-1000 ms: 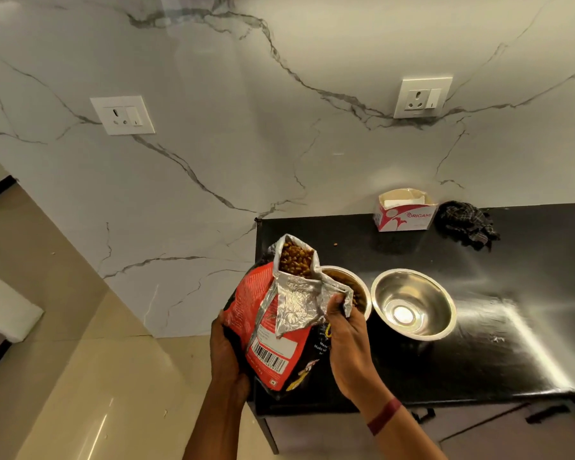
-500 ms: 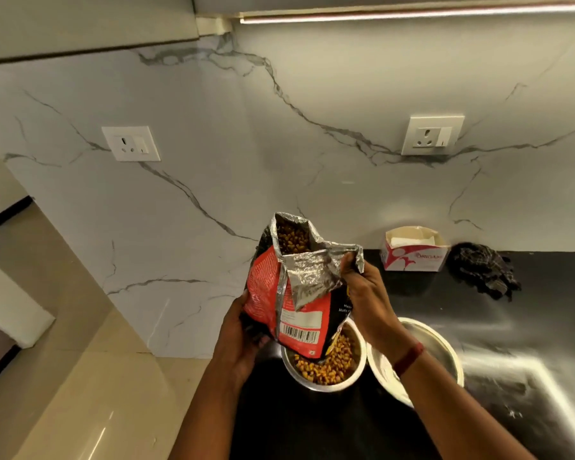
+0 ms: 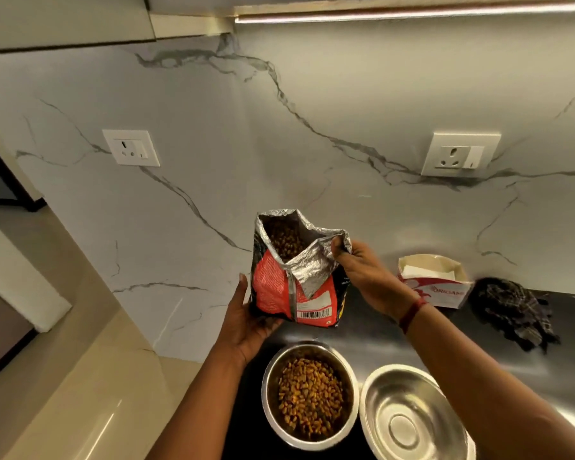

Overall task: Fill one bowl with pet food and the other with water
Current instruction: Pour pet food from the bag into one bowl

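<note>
From the head camera, the left hand (image 3: 246, 323) cups the bottom corner of the red pet food bag (image 3: 292, 280), while the right hand (image 3: 362, 270) pinches the foil lip at its open top, so the bag is held upright above the black bench (image 3: 372, 336). Below it, the left steel bowl (image 3: 309, 395) holds brown kibble (image 3: 309, 393) and the right steel bowl (image 3: 412, 416), just beside it, is bare inside. Near the marble wall sit a red-and-white box (image 3: 434, 282) and a dark checked cloth (image 3: 512, 310).

Place: home kitchen.
Evidence: glossy black worktop (image 3: 528, 370); white veined marble backsplash (image 3: 312, 104); white wall sockets (image 3: 458, 155); under-cabinet light strip (image 3: 412, 13).
</note>
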